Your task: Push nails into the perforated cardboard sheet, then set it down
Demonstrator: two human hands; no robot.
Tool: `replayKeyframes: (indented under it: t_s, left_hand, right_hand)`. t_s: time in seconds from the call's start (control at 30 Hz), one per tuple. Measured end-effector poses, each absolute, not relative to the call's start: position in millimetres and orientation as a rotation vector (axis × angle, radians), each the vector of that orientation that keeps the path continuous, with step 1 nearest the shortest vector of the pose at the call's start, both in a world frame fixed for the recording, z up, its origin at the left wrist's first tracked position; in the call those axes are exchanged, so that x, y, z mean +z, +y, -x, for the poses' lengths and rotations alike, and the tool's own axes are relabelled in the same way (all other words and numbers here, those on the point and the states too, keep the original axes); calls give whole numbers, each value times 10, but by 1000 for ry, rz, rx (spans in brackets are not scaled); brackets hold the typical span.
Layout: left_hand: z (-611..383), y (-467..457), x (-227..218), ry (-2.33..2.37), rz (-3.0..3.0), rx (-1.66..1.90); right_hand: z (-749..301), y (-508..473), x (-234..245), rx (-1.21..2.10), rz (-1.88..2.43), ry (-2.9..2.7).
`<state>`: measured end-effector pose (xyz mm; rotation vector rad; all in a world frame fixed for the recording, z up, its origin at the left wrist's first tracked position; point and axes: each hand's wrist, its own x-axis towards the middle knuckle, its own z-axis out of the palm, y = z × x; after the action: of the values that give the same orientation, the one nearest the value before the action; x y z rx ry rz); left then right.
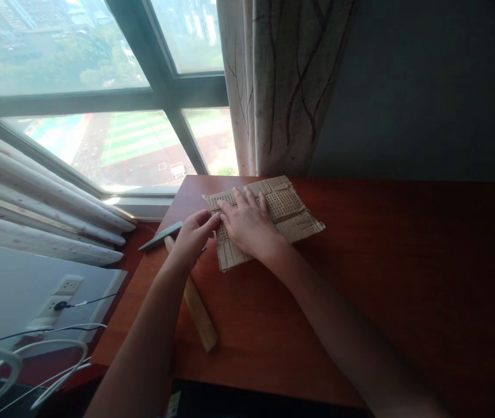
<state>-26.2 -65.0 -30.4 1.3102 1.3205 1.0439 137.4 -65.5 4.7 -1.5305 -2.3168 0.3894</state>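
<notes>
A sheet of brown cardboard point(288, 200) lies on the wooden table, dotted with rows of small holes and creased across. My right hand point(247, 223) rests flat on it, fingers spread. At the cardboard's left edge, my left hand point(197, 232) is closed in a pinch, its fingertips close to my right thumb. What it pinches is too small or hidden to tell. Under my left wrist lies a hammer with a wooden handle point(201, 319) and a grey metal head point(160, 237), its middle partly covered by my arm. A small dark bit shows beside the left hand, unclear in kind.
The reddish-brown table point(404, 278) has its left edge near a window point(134, 145) and curtains point(282, 87). A dark object point(251, 400) sits at the near edge. Lower left are a wall socket point(53, 307) with a plug and several white cables point(64, 345).
</notes>
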Motion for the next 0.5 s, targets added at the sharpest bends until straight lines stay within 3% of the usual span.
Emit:
replayKeyframes:
  t_s: [0.5]
  left_hand:
    - [301, -678, -309, 1337, -1094, 1075]
  right_hand:
    - [-1434, -585, 28, 355, 1438, -2339]
